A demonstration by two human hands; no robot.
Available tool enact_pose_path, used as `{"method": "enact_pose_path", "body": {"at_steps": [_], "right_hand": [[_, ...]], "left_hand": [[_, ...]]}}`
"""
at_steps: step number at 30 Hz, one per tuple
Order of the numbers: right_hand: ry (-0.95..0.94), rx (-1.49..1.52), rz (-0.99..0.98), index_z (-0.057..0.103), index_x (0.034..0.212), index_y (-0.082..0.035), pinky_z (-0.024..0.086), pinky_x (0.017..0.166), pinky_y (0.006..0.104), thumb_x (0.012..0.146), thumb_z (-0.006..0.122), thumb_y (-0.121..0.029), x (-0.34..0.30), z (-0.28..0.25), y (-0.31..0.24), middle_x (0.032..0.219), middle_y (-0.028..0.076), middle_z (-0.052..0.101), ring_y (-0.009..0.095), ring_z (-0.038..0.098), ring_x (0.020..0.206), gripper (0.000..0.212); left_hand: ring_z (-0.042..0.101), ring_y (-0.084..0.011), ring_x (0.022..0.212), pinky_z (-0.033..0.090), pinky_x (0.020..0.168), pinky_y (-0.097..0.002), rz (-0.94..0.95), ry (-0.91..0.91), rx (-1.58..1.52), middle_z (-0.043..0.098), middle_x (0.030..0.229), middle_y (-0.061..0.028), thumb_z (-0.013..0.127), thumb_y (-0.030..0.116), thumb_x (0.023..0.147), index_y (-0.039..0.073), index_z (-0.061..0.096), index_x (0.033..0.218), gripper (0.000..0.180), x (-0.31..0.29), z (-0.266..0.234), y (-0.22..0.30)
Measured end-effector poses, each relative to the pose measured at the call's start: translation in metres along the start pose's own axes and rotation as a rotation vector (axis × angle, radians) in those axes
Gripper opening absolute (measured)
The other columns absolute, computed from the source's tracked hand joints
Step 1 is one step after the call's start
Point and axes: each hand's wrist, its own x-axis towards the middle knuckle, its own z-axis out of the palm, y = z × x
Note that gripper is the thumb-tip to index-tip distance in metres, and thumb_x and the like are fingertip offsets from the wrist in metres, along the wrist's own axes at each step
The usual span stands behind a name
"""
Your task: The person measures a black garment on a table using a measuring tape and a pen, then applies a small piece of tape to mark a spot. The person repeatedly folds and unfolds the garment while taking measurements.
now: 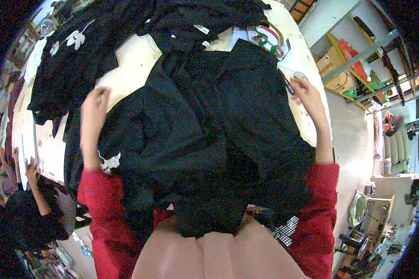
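Note:
A large black garment (181,121) lies spread and wrinkled over the table in front of me, its near end hanging toward my lap. My left hand (96,103) is over the table at the garment's left edge, its fingers bent and smeared by motion. Beyond the right edge of the cloth, my right hand (306,93) has its fingers closed round a slim dark tool (289,86), too small to make out fully. A small round, pale-rimmed object (299,75) lies by its fingertips. A white patch (111,161) shows beside my left forearm.
More black cloth (79,60) with white flower shapes covers the far left of the pale table (130,65). Coloured tape or trim rolls (271,39) sit at the back right. Another person's hand (31,172) is at the left. Shelves (340,69) with boxes stand at the right.

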Motion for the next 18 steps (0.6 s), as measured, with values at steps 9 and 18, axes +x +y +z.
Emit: {"method": "enact_pose_path", "body": {"at_steps": [9,18], "right_hand": [[0.074,-0.316,-0.126,0.064,0.085,0.007,0.052,0.079,0.0511,0.080,0.072,-0.022,0.096,0.113,-0.009,0.082,0.028,0.065,0.044,0.065,0.084,0.031],[0.414,-0.026,-0.581,0.046,0.137,-0.002,0.047,0.093,0.0396,0.093,0.060,-0.039,0.137,0.084,-0.054,0.115,0.023,0.065,0.037,0.062,0.108,0.059]], "left_hand": [[0.069,-0.0329,0.088,0.052,0.080,-0.0400,0.053,-0.540,-0.131,0.072,0.097,-0.0184,0.076,0.038,0.078,0.002,0.072,0.105,0.045,0.132,0.131,0.033],[0.042,-0.0374,0.131,0.036,0.108,-0.0390,0.137,0.182,-0.313,0.040,0.144,-0.0276,0.061,0.035,0.094,-0.001,0.022,0.148,0.076,0.169,0.083,0.045]]}}
